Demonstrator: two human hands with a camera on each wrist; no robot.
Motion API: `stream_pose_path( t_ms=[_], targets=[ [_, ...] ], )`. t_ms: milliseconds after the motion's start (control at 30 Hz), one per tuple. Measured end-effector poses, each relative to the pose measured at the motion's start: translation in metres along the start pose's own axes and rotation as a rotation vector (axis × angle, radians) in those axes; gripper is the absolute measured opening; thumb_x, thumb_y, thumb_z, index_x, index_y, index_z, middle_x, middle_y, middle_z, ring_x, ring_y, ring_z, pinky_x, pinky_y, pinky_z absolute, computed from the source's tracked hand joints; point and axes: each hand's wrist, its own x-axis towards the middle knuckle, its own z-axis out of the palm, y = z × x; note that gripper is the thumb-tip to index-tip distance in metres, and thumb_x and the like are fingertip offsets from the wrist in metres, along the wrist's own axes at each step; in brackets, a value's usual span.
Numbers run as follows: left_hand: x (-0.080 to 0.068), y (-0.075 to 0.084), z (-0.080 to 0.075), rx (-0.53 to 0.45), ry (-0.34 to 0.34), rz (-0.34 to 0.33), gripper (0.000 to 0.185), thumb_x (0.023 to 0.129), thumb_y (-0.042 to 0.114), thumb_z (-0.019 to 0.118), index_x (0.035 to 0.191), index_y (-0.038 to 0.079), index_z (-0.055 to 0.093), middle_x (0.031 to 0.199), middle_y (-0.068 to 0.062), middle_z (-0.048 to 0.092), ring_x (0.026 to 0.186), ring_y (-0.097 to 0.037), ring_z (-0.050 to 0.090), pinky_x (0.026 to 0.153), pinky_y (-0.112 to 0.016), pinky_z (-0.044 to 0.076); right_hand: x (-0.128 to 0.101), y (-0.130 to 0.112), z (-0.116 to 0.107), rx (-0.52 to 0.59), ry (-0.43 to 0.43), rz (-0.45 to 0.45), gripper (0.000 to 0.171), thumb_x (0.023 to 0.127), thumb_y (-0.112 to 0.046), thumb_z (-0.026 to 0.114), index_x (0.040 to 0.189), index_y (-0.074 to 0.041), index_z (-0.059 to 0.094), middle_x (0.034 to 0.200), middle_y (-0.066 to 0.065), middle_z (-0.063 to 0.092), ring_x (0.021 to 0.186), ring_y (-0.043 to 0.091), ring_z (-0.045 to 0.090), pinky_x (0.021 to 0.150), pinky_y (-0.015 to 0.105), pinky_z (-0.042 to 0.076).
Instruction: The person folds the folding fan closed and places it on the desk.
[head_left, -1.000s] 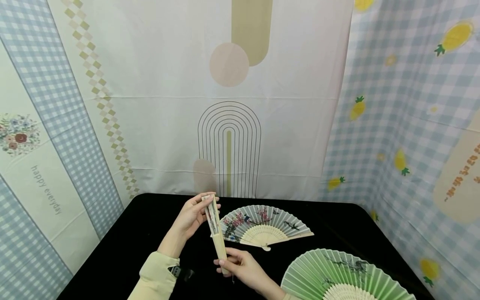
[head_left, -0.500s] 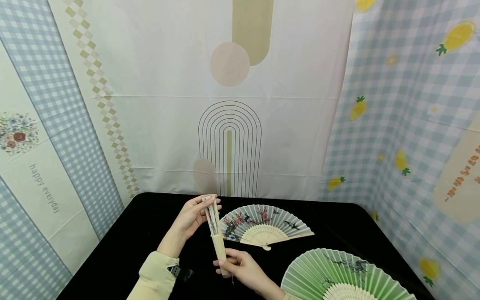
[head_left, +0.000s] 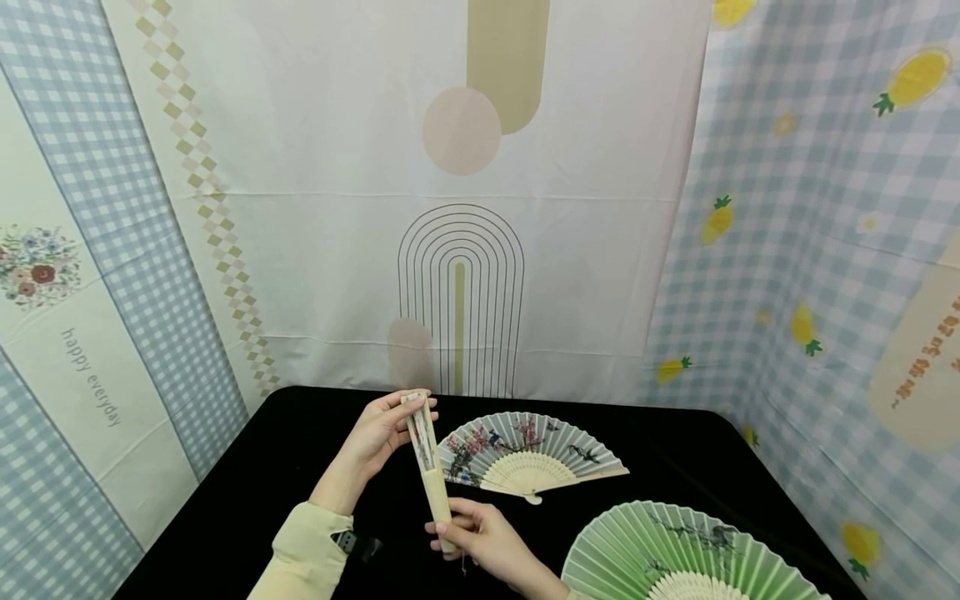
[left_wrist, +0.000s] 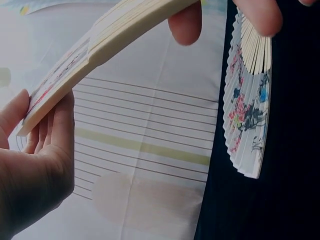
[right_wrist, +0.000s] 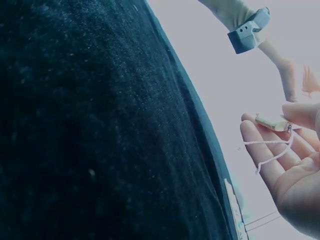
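Note:
Both hands hold a folded hand fan point(head_left: 430, 479) with pale wooden ribs and printed cloth between its guards. My left hand point(head_left: 382, 429) grips its upper end, thumb on the near face and fingers behind. Lower down, my right hand point(head_left: 483, 537) pinches the pivot end between thumb and fingers. In the right wrist view a thin white cord point(right_wrist: 272, 159) hangs from that pivot end point(right_wrist: 272, 122). The fan leans with its top to the left, above the black table. Just behind it lies a spread white fan point(head_left: 528, 450) with pink blossoms and birds.
A spread green fan point(head_left: 690, 542) lies at the front right of the black-covered table point(head_left: 300, 467), partly cut off by the frame. A pale printed cloth point(head_left: 322, 250) hangs behind the table, with checked cloth point(head_left: 780, 250) on the right. A dark wrist device point(head_left: 347, 542) sits at my left cuff.
The folded fan and both hands have shifted very slightly left. The grip of each hand stays the same, and the two spread fans lie as before.

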Motion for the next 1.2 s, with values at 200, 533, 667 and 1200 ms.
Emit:
stream_pose_path(
  t_ms=[200, 533, 667, 1200],
  targets=[
    [0.000, 0.004, -0.006, 0.038, 0.008, 0.014, 0.047, 0.102, 0.017, 0.062, 0.139, -0.009, 0.051, 0.112, -0.007, 0.072, 0.104, -0.022, 0.071, 0.082, -0.034, 0.059, 0.002, -0.001, 0.002, 0.030, -0.012, -0.009, 0.044, 0.103, -0.015, 0.061, 0.138, 0.011, 0.053, 0.118, 0.030, 0.067, 0.103, 0.044, 0.068, 0.080, 0.036, 0.060],
    [-0.003, 0.015, -0.019, 0.076, 0.041, 0.021, 0.048, 0.102, 0.016, 0.064, 0.139, -0.010, 0.051, 0.111, -0.006, 0.073, 0.098, -0.018, 0.072, 0.079, -0.033, 0.060, 0.003, 0.000, 0.005, 0.005, 0.020, -0.040, 0.039, 0.100, -0.016, 0.065, 0.132, 0.006, 0.061, 0.115, 0.028, 0.068, 0.100, 0.031, 0.072, 0.079, 0.032, 0.060],
    [-0.006, 0.019, -0.025, 0.100, 0.062, 0.018, 0.049, 0.101, 0.018, 0.065, 0.139, -0.009, 0.052, 0.110, -0.005, 0.073, 0.098, -0.018, 0.072, 0.079, -0.034, 0.060, 0.003, 0.002, 0.007, -0.015, 0.021, -0.037, 0.036, 0.098, -0.014, 0.068, 0.130, 0.004, 0.064, 0.110, 0.024, 0.071, 0.093, 0.017, 0.072, 0.076, 0.026, 0.059],
    [-0.017, 0.025, -0.050, 0.283, 0.101, 0.025, 0.052, 0.101, 0.024, 0.066, 0.139, -0.007, 0.053, 0.119, -0.012, 0.070, 0.101, -0.019, 0.071, 0.081, -0.036, 0.060, 0.005, 0.007, 0.030, -0.011, -0.029, -0.014, 0.025, 0.099, -0.008, 0.065, 0.119, 0.005, 0.070, 0.099, 0.023, 0.074, 0.085, 0.018, 0.073, 0.069, 0.024, 0.059]
  ],
)
